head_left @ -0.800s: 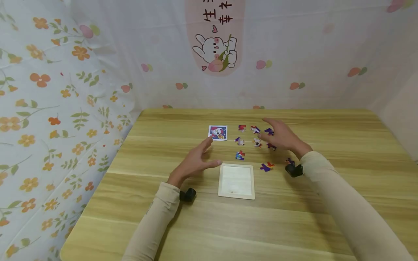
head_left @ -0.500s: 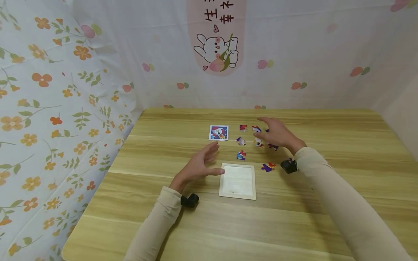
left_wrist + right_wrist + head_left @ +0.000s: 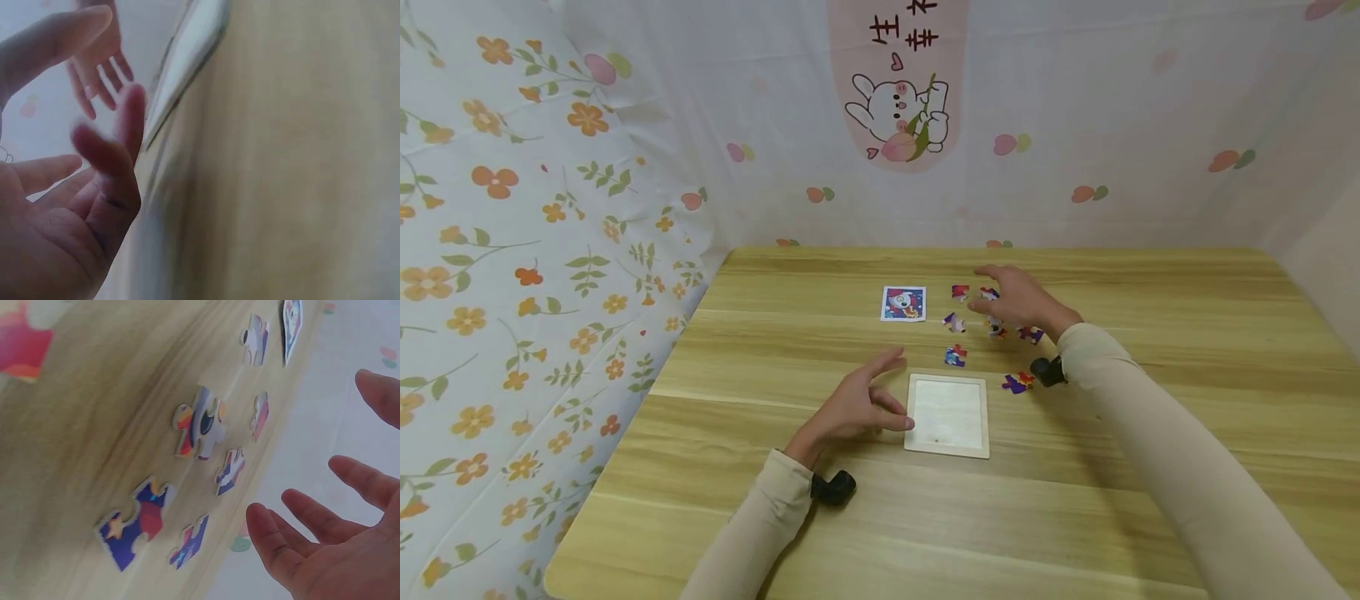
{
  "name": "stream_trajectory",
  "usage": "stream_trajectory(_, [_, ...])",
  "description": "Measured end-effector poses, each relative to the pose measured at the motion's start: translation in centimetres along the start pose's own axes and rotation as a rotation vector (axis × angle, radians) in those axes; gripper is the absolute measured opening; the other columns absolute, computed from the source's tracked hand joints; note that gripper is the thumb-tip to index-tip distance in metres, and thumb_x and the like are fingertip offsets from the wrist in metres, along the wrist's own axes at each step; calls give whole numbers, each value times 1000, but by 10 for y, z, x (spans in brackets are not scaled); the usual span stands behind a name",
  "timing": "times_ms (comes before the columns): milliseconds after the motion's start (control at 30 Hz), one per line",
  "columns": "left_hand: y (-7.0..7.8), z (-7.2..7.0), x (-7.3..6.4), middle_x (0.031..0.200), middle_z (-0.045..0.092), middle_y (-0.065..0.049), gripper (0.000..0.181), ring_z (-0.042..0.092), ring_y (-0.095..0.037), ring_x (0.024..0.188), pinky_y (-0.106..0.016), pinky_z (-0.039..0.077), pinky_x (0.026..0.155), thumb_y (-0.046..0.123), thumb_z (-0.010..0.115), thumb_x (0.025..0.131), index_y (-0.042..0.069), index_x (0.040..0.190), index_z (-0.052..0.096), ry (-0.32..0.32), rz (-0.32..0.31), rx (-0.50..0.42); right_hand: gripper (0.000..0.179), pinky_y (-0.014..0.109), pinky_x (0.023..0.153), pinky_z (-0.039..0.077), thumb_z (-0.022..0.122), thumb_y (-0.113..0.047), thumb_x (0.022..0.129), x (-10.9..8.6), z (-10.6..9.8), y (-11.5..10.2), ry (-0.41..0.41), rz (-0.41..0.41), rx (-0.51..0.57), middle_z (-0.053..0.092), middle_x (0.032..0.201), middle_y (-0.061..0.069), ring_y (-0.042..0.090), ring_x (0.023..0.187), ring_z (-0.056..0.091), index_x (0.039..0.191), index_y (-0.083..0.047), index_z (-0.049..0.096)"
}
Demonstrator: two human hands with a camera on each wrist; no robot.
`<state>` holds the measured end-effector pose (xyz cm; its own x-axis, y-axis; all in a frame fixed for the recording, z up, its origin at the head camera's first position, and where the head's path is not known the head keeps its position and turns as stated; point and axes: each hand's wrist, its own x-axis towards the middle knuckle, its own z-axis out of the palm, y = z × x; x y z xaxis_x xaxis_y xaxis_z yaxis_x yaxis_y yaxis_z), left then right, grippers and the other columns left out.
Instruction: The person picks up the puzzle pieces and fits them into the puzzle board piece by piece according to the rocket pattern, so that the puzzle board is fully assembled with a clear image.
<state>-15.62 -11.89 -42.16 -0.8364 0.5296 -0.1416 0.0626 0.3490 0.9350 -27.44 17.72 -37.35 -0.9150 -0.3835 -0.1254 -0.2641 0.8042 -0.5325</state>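
Note:
Above the far cluster of jigsaw pieces hovers my right hand point(image 3: 1022, 298), fingers spread and relaxed, holding nothing. Beneath it, partly covered in the head view, lie an eye-patterned piece point(image 3: 203, 425) and a purple piece with a star point(image 3: 134, 525). My left hand point(image 3: 857, 402) is beside the left edge of a shallow wooden puzzle tray point(image 3: 949, 450). Its fingers are loosely bent, with nothing between them; whether the thumb touches the tray rim I cannot tell. A blue-and-red piece point(image 3: 956, 356) lies just beyond the tray, and a purple-and-orange one point(image 3: 1018, 383) to its right.
A small printed picture card point(image 3: 903, 304) lies left of the pieces. The wooden table point(image 3: 760, 350) meets a hanging patterned cloth point(image 3: 760, 200) at its back edge. Another flowered cloth point(image 3: 550, 333) hangs along the left side.
My right hand has moved left over the pieces. My left hand has come back toward me, from near the picture card to the tray's left edge. The pieces and tray stay put.

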Motion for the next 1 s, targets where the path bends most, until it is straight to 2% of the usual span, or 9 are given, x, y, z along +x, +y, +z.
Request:
stream_trajectory(100, [-2, 3, -4, 152, 52, -13, 102, 74, -11, 81, -22, 47, 64, 10, 84, 79, 14, 161, 22, -9, -29, -36, 67, 63, 115, 32, 58, -28, 100, 6, 0, -3, -5, -5, 5, 38, 156, 28, 49, 143, 36, 154, 1, 33])
stream_trajectory(200, [-4, 7, -7, 115, 74, -16, 101, 73, -10, 76, -22, 48, 67, 11, 85, 78, 14, 160, 26, -10, -69, -38, 64, 62, 113, 35, 58, -27, 100, 12, 0, -5, -14, 17, 20, 39, 156, 26, 47, 142, 39, 154, -2, 34])
stream_trajectory(300, [-6, 9, -8, 85, 78, -14, 100, 75, -13, 76, -23, 51, 79, 13, 86, 78, 14, 159, 27, -22, -96, -32, 60, 61, 110, 39, 57, -26, 100, 18, 0, -7, -16, 49, 31, 45, 151, 26, 46, 138, 44, 153, -4, 38])
stream_trajectory(467, [-6, 13, -7, 83, 78, -8, 105, 75, -15, 79, -32, 47, 100, 12, 88, 75, 18, 160, 26, -31, -105, -18, 55, 49, 90, 51, 62, -24, 98, 30, 3, -2, 16, 84, 30, 62, 122, 22, 36, 109, 58, 147, -5, 48])
stream_trajectory(633, [-5, 17, -6, 78, 77, -6, 109, 74, -13, 76, -40, 43, 106, 6, 89, 70, 17, 160, 27, -28, -105, 23, 49, 34, 66, 42, 67, -20, 94, 39, 9, 3, 45, 90, 12, 60, 80, 11, 22, 70, 47, 139, -3, 57])
stream_trajectory(767, [-4, 18, -4, 77, 76, -7, 110, 72, -12, 72, -43, 43, 108, 2, 90, 68, 15, 159, 28, -27, -92, 74, 47, 45, 86, 51, 68, -19, 92, 44, 15, 2, 39, 125, 13, 71, 113, 22, 33, 94, 60, 136, -4, 61])
stream_trajectory(833, [-3, 18, -4, 84, 76, -9, 111, 72, -11, 72, -45, 43, 109, 1, 89, 68, 14, 159, 28, -29, -84, 91, 45, 53, 103, 47, 67, -18, 93, 46, 19, 0, 33, 150, 13, 60, 140, 23, 40, 122, 55, 135, -4, 61])
stream_trajectory(900, [-4, 16, -3, 104, 74, -9, 112, 72, -10, 73, -46, 39, 112, -1, 89, 67, 14, 159, 27, -35, -71, 98, 44, 56, 109, 43, 66, -18, 93, 48, 21, 0, 38, 163, 4, 57, 144, 23, 44, 131, 50, 134, -4, 62])
stream_trajectory(1000, [-5, 14, -3, 108, 73, -13, 116, 72, -10, 75, -46, 35, 115, -4, 89, 66, 15, 160, 24, -59, -62, 90, 41, 56, 111, 41, 67, -18, 93, 53, 25, 0, 57, 168, -25, 59, 141, 23, 46, 132, 51, 131, -3, 64])
